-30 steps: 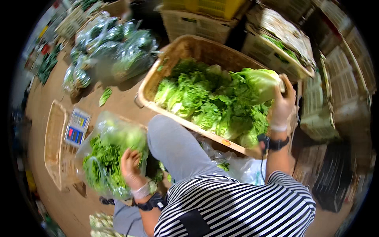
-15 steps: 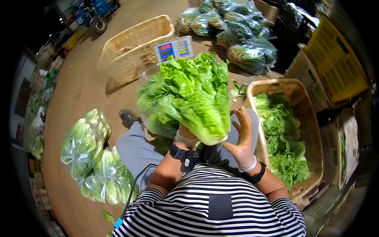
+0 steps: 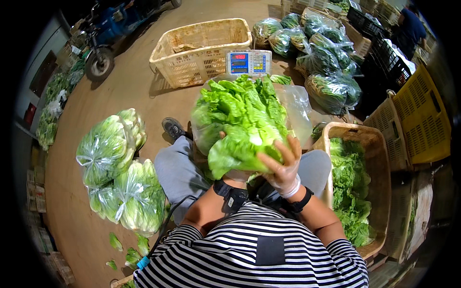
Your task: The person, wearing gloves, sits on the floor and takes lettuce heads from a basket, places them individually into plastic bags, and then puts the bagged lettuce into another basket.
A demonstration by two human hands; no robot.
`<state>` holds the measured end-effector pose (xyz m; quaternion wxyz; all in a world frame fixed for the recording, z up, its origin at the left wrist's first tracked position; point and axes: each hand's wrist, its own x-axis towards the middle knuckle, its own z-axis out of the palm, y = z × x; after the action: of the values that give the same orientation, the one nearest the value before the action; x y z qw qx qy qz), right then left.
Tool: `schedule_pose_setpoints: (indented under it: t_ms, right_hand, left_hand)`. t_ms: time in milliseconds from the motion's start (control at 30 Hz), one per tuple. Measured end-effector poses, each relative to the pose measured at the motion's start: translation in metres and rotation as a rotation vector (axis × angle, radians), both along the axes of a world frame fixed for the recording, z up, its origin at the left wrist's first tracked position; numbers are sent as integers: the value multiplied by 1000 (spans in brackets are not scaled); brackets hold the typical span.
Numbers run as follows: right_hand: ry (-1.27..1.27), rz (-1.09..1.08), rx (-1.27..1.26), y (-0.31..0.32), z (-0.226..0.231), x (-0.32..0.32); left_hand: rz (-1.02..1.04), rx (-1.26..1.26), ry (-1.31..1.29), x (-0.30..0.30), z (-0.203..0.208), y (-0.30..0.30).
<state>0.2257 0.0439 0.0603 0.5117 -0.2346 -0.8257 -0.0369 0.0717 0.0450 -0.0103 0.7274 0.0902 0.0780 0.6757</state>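
A head of green leafy lettuce [image 3: 242,108] is in front of me, its leafy top pointing away. My left hand [image 3: 234,177] holds it from below; lettuce hides most of that hand, though a fingertip shows among the leaves. Against the right side of its base rests my right hand [image 3: 284,170], thinly gloved, fingers spread and apart. A broad outer leaf [image 3: 235,151] hangs toward me between the hands. Behind the lettuce, a clear plastic bag [image 3: 298,103] lies spread open, beside a scale display [image 3: 248,62].
An orange-brown crate [image 3: 384,192] of lettuce stands at my right. Bagged lettuce [image 3: 106,149] sits on the floor at left, near loose leaves [image 3: 132,257]. Beyond are a beige crate [image 3: 185,65], bagged greens [image 3: 331,89], a yellow crate [image 3: 425,117], a blue three-wheeler [image 3: 103,57] and another person [image 3: 410,29].
My right hand has moved from beside the lettuce onto its base. The lettuce has turned, and an outer leaf now droops toward me. My view has shifted.
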Motion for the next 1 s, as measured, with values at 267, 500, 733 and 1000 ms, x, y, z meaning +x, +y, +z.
schedule_pose_setpoints:
  t_ms: [267,500,733,1000]
  right_hand:
    - [480,962,-776,-20,10,-14]
    - [1343,883,-1434,51,50,-24]
    - [-58,1471,-1002,-90,113,-111]
    - [157,1140,-1719,-6,8,-74]
  left_hand:
    - [84,88,-169,-21,32,0]
    - [-104,565,-254,-70,36,-26]
    - [468,322,-48,-80,38,-64]
    - [481,360,276,-80,52,-56]
